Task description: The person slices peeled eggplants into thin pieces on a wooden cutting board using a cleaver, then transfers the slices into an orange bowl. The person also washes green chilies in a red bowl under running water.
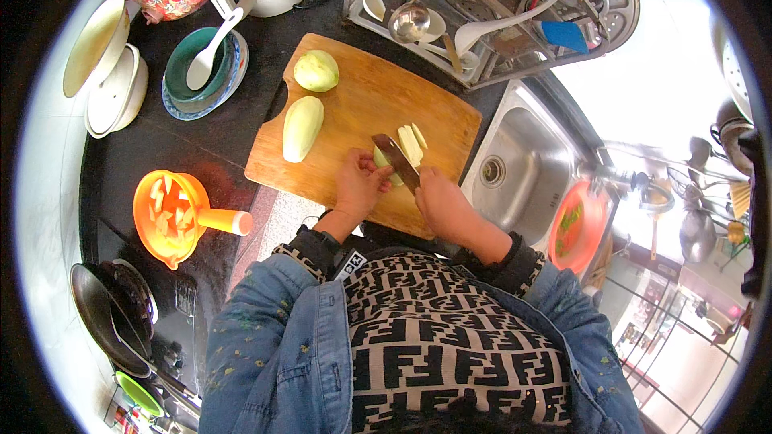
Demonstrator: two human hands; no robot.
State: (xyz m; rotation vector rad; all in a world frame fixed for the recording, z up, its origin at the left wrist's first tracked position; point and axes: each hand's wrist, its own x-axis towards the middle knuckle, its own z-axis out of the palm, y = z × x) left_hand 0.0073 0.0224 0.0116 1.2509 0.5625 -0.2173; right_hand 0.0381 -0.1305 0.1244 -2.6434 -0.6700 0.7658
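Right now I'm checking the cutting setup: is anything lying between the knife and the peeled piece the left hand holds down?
Nothing visible does. The knife in the right hand already rests against the peeled piece pinned by the left hand on the cutting board. The cut slices lie on the blade's far side.

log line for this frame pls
left hand: steadies vegetable piece | right hand: holds knife, slicing | cutting board: slices, two peeled pieces

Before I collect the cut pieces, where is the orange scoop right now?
In the head view the orange scoop sits on the dark counter at the person's left, left of the wooden cutting board, above the black pan.
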